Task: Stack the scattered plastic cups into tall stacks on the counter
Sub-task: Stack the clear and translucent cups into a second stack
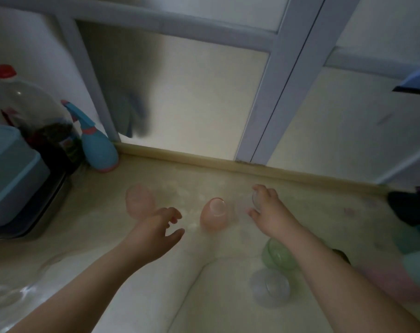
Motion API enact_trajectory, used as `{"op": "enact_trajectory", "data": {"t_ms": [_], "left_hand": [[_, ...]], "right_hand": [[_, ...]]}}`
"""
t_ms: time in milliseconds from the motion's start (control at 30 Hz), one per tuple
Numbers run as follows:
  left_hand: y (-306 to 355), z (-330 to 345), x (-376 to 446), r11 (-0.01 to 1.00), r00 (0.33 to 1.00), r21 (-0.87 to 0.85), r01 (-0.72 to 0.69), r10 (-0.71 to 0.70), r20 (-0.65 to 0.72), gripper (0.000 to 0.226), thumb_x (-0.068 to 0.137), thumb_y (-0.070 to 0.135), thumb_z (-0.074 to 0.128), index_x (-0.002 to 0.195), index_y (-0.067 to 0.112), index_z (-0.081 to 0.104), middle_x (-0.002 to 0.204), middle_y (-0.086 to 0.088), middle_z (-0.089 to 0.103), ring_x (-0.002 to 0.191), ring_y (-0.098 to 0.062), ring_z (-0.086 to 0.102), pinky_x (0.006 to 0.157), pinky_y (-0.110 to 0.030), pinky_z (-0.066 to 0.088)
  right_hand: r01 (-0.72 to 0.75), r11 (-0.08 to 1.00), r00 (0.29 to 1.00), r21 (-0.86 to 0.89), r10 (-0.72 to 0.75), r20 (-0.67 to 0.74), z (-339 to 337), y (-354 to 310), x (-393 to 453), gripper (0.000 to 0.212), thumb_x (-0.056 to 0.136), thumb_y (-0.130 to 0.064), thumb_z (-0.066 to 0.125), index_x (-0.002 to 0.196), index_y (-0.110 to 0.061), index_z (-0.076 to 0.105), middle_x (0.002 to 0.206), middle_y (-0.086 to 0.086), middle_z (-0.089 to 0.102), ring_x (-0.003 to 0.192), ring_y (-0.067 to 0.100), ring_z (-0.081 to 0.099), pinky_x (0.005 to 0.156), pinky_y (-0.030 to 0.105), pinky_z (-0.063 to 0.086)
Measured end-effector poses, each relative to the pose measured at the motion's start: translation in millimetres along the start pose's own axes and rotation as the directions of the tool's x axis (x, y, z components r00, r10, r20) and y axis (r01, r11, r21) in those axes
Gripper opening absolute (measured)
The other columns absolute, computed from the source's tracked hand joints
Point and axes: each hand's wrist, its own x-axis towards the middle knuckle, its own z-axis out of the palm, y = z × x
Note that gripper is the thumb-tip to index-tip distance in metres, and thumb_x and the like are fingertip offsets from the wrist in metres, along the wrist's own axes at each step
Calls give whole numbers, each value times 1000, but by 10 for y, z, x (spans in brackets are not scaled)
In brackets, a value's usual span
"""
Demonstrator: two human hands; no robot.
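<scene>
With both forearms stretched out over the counter (pixel 204 272), reaching among scattered cups.
Left hand (pixel 156 227) palm-down, fingers spread and loosely curled, holding nothing, just short of a blurred pink cup (pixel 139 200); right hand (pixel 269 210) curled around a clear cup (pixel 256 200), gripping it; upturned pink cup (pixel 215 213) between the hands; green cup (pixel 277 254) and clear cup (pixel 269 288) beside the right forearm.

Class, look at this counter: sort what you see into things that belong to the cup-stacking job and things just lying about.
Belongs to the job:
- pink cup
- second pink cup
- green cup
- clear cup
- clear cup in the right hand

Just lying about:
- blue spray bottle
- red-capped bottle
- blue container
</scene>
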Motion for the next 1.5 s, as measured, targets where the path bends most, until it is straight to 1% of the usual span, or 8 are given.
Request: {"op": "enact_trajectory", "data": {"t_ms": [200, 367, 500, 633, 833, 1067, 1333, 1500], "left_hand": [[69, -78, 51, 999, 999, -5, -41, 41, -14, 33, 86, 34, 60, 116, 21, 53, 109, 4, 59, 88, -9, 54, 75, -23, 46], [-3, -181, 0, 1000, 999, -18, -22, 22, -24, 33, 86, 33, 59, 116, 20, 53, 108, 6, 56, 93, -9, 55, 79, -23, 48], [-169, -228, -36, 1000, 999, -10, -2, 1, -35, 33, 86, 33, 60, 116, 20, 54, 112, 3, 60, 92, -9, 55, 76, -21, 45], [-318, -272, -56, 1000, 997, 11, 19, -18, -81, 33, 85, 30, 61, 115, 17, 55, 115, -1, 60, 95, -14, 56, 76, -21, 40], [-474, -412, 79, 998, 990, 48, 32, -25, -142, 35, 84, 24, 61, 118, 14, 54, 131, -6, 50, 117, -23, 47, 93, -30, 40], [-501, -500, 206, 998, 987, 54, 27, -18, -159, 35, 85, 24, 59, 118, 14, 53, 124, -7, 52, 111, -24, 51, 89, -30, 41], [-739, -468, 395, 973, 973, 64, 221, -215, -85, 67, 78, 23, 65, 135, 15, 32, 141, -10, 33, 128, -30, 35, 102, -41, 37], [-813, -376, 470, 972, 972, 49, 231, -228, -61, 54, 79, 13, 63, 128, 11, 40, 133, -14, 40, 115, -32, 46, 93, -38, 42]], "right_hand": [[92, 993, 989, 74, -82, -123, -224, -407, -101, 70, 75, -25, 72, 131, -8, 33, 130, 18, 49, 115, 34, 52, 92, 35, 43], [119, 988, 992, 96, -114, -54, 16, -597, -27, 61, 73, -20, 73, 126, -12, 44, 128, 12, 49, 114, 30, 52, 93, 31, 42], [109, 984, 993, 141, -113, 22, 306, -594, 67, 66, 68, -13, 74, 127, -10, 45, 125, 16, 46, 112, 35, 53, 95, 45, 47], [106, 991, 994, 80, -108, 11, 398, -575, 115, 71, 71, -15, 73, 134, -9, 41, 131, 15, 47, 117, 31, 50, 100, 32, 42], [129, 992, 991, 5, -129, 22, 392, -595, 133, 74, 72, -17, 72, 136, -8, 38, 135, 14, 43, 123, 32, 45, 106, 32, 37], [288, 957, 952, -32, -290, -102, 324, -976, 67, 58, 78, -21, 67, 131, -10, 46, 129, 12, 51, 122, 30, 43, 102, 29, 32], [391, 920, 920, 11, -391, 36, 589, -1337, -6, 54, 84, -25, 62, 133, -14, 43, 133, 8, 50, 123, 26, 43, 103, 30, 34], [370, 929, 928, 4, -370, 41, 614, -1234, -59, 52, 85, -27, 59, 133, -17, 42, 133, 5, 49, 123, 22, 42, 101, 25, 30]]}}
